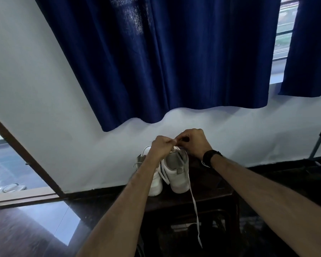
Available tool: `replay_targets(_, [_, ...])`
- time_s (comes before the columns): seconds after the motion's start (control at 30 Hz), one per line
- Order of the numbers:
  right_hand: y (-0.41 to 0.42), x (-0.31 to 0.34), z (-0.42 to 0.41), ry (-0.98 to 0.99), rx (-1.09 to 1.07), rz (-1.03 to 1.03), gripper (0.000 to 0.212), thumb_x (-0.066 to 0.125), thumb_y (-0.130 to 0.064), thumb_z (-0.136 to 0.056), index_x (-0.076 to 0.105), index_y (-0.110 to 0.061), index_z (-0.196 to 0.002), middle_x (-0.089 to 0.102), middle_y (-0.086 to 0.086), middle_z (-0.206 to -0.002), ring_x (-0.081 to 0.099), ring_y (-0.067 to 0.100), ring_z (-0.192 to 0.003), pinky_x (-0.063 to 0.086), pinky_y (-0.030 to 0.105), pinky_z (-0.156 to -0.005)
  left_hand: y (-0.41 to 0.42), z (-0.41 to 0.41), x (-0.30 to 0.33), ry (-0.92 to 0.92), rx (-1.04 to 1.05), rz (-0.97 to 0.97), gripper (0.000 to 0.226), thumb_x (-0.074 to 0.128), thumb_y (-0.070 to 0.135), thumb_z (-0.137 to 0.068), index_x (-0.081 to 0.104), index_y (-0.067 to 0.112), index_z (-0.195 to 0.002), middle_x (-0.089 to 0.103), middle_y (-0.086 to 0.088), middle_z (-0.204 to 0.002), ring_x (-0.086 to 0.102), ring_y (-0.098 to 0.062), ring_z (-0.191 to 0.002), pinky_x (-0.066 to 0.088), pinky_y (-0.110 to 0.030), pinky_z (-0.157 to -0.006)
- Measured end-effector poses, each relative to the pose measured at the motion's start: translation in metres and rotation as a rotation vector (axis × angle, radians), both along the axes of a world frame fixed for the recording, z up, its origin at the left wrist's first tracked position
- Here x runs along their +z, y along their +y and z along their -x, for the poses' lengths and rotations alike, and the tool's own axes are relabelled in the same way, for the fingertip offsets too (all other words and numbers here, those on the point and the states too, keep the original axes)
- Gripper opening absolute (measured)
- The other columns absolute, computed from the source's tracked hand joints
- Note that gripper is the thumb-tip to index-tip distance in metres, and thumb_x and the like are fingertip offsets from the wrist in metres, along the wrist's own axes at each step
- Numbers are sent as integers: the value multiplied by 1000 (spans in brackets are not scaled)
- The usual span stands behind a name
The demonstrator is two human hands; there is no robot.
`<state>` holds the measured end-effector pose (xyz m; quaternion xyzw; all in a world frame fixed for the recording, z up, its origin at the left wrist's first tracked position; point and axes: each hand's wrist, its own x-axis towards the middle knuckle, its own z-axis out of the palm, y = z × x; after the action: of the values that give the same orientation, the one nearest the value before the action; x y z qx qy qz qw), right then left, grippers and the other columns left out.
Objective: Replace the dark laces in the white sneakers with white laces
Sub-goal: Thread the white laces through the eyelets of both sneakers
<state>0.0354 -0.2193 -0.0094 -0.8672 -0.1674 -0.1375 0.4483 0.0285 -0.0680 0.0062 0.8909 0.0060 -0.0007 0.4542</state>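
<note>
Dark blue curtains (174, 62) hang at twelve o'clock over a pale wall. Below, two white sneakers (176, 173) stand side by side on a dark wooden bench (211, 188). Left hand (160, 147) and right hand (195, 143) meet above the right shoe, each grip pinching a flat white lace (194, 206), whose loose end trails toward six o'clock, over the bench edge.
</note>
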Motion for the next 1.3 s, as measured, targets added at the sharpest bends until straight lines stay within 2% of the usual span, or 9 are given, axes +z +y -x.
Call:
replay_targets(0.17, [-1, -25, -11, 132, -148, -27, 17, 74, -17, -82, 77, -11, -97, 75, 2, -94, 68, 12, -89, 49, 17, -84, 9, -10, -19, -97, 75, -218, 22, 57, 5, -91, 79, 9, -93, 75, -4, -101, 65, -17, -95, 46, -21, -88])
replay_targets(0.27, [1, -43, -22, 291, -198, 122, 19, 69, -30, -81, 76, -12, -84, 74, 4, -85, 67, 19, -84, 49, 27, -76, 0, -15, -29, -118, 131, -224, 25, 55, 6, -88, 78, 14, -91, 75, 0, -100, 66, -17, -98, 43, -17, -83])
replay_targets(0.37, [7, -58, -33, 336, -151, 135, 22, 60, -27, -79, 71, -14, -66, 72, 8, -72, 68, 26, -76, 53, 33, -68, -14, -22, -40, -76, 129, -240, 21, 56, 17, -84, 75, 26, -86, 73, 6, -98, 66, -19, -97, 53, -29, -89])
replay_targets(0.47, [5, -75, -43, 332, -149, 125, 30, 51, -34, -72, 74, -15, -78, 73, 7, -77, 68, 24, -78, 55, 37, -74, -23, -23, -54, -49, 88, -446, 24, 51, 24, -87, 72, 28, -97, 71, 1, -109, 63, -27, -107, 49, -37, -94])
replay_targets(0.7, [1, -99, -53, 518, -128, -330, 14, 68, -21, -83, 79, -15, -89, 76, 5, -90, 70, 17, -92, 54, 37, -92, -26, -24, -72, -118, 239, -559, 29, 44, 29, -88, 71, 23, -96, 72, -4, -100, 66, -28, -101, 47, -37, -87])
replay_targets(0.83, [0, -101, -56, 663, 1, -505, 35, 75, -29, -72, 75, -1, -93, 71, 22, -104, 67, 25, -93, 50, 51, -97, -24, -21, -73, -130, 299, -556, 30, 47, 33, -84, 74, 25, -95, 72, -3, -100, 67, -25, -99, 49, -35, -86])
replay_targets(0.93, [0, -106, -66, 664, -25, -449, 25, 65, -26, -72, 78, -10, -87, 76, 7, -93, 69, 28, -102, 53, 49, -94, -23, -19, -73, -121, 314, -541, 27, 52, 30, -84, 74, 24, -98, 71, -4, -102, 67, -27, -99, 50, -34, -83])
replay_targets(1.03, [3, -103, -61, 614, -73, -406, 22, 70, -27, -76, 76, -7, -82, 74, 1, -80, 68, 17, -82, 54, 43, -87, -21, -18, -74, -121, 325, -538, 26, 53, 30, -85, 73, 26, -101, 71, -4, -103, 67, -27, -100, 50, -34, -83])
replay_targets(1.3, [10, -76, -30, 462, -219, -11, 29, 62, -13, -84, 58, -8, -56, 61, 9, -63, 53, 18, -68, 39, 29, -68, -28, 1, -61, -37, 306, -499, 30, 54, 31, -84, 67, 16, -106, 69, -11, -112, 63, -35, -108, 49, -37, -90])
